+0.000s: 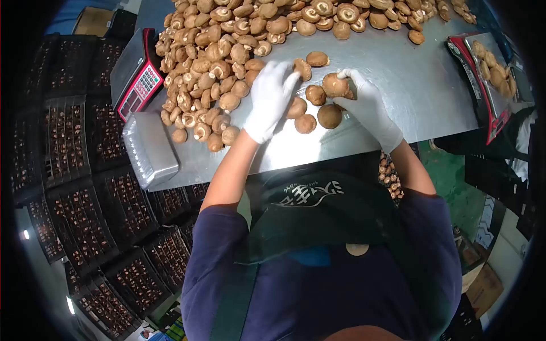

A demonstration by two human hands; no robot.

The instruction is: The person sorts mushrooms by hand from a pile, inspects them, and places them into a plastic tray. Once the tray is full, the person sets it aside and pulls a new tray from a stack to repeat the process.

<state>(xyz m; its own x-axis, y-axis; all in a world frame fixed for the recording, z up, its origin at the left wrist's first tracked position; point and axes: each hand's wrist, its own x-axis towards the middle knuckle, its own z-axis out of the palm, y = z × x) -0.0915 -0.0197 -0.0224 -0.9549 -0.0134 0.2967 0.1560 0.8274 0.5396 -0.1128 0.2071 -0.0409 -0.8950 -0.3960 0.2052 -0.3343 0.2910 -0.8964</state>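
Note:
Both my hands wear white gloves above a metal table (421, 96). My right hand (371, 108) grips a brown shiitake mushroom (336, 85) between thumb and fingers. Curled fingers of my left hand (271, 101) press against the edge of another shiitake mushroom (302, 69); part of that grip is hidden. Between the hands lie several loose caps, among them a dark round mushroom (330, 116), a smaller mushroom (315, 95) and a pale brown mushroom (305, 123). One more mushroom (317, 58) lies just beyond them.
A large mushroom pile (210, 62) covers the table's far and left parts. At left stand a red-edged scale (145, 82) and stacked clear plastic trays (149, 150). A second scale (490, 113) at right bears a tray of mushrooms (495, 71). Dark racks (68, 136) hold more mushrooms.

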